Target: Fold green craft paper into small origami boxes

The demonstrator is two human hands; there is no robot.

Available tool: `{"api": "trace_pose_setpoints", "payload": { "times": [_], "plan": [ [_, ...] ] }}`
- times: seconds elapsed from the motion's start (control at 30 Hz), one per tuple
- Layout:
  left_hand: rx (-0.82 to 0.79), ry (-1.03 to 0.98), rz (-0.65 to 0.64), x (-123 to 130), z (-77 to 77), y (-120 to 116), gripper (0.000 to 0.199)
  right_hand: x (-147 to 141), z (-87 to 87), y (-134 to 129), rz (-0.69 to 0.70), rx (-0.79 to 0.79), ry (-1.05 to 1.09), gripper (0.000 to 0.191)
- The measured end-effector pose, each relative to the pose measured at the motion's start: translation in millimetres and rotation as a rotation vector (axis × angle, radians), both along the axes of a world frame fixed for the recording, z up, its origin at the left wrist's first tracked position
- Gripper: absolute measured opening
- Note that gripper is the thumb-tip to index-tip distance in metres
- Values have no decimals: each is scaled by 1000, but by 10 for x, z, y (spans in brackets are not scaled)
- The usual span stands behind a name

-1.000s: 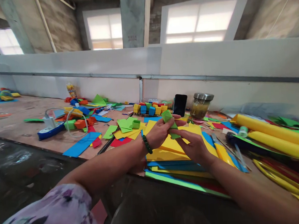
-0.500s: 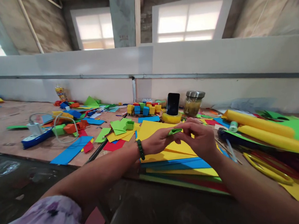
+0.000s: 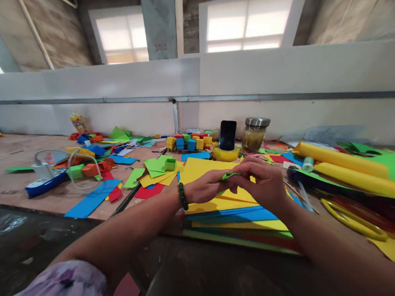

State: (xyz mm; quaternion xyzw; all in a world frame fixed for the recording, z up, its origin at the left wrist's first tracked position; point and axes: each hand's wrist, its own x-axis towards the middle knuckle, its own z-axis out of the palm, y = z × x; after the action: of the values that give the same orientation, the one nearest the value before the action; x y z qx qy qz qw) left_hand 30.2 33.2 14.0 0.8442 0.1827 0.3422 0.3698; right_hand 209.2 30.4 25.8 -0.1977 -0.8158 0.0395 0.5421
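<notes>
A small folded piece of green paper point(image 3: 229, 176) is pinched between my two hands, above a stack of coloured sheets. My left hand point(image 3: 208, 186), with a dark beaded bracelet at its wrist, grips the piece from the left. From the right, the fingers of my right hand point(image 3: 261, 178) close on the same piece and partly cover it. Under both hands lies the top yellow sheet point(image 3: 199, 171). Beside the stack to the left are green paper squares point(image 3: 154, 167) and a small green paper box point(image 3: 170, 164).
Behind the stack stand a phone point(image 3: 227, 135) on a yellow tape roll point(image 3: 225, 153) and a lidded jar point(image 3: 255, 134). Small coloured boxes point(image 3: 191, 145) sit left of them. Yellow rolls point(image 3: 350, 164) and yellow-handled scissors point(image 3: 351, 220) lie right, a power strip point(image 3: 47, 183) left.
The view has shifted slightly. Both hands stay over the stack, still pinching the green piece, which now looks a little flatter.
</notes>
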Motion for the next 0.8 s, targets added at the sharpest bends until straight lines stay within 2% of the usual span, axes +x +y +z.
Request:
{"api": "trace_pose_setpoints", "payload": {
  "times": [0.1, 0.17, 0.23, 0.33, 0.4, 0.47, 0.63, 0.8],
  "plan": [
    [-111, -83, -54, -30, -4, 20, 41, 20, 14, 14, 5, -22, 25, 5],
    [-123, -160, -23, -45, 0, 22, 46, 44, 24, 31, -4, -52, 54, 3],
    [-7, -211, 81, -57, 13, 18, 46, 66, 30, 50, -13, -69, 76, 3],
    [321, -219, 235, -75, 38, 21, 35, 85, 29, 74, -6, -65, 93, 3],
    [508, -195, 294, -85, 43, 33, 27, 87, 24, 81, 15, -58, 97, 3],
    [619, -186, 318, -88, 36, 45, 22, 86, 20, 79, 30, -56, 93, 4],
    [728, -204, 329, -62, 17, 23, 17, 83, 19, 50, 27, -82, 82, 5],
    [739, -217, 351, -42, 21, -20, 15, 70, 25, 20, 1, -34, 66, 7]
  ]
}}
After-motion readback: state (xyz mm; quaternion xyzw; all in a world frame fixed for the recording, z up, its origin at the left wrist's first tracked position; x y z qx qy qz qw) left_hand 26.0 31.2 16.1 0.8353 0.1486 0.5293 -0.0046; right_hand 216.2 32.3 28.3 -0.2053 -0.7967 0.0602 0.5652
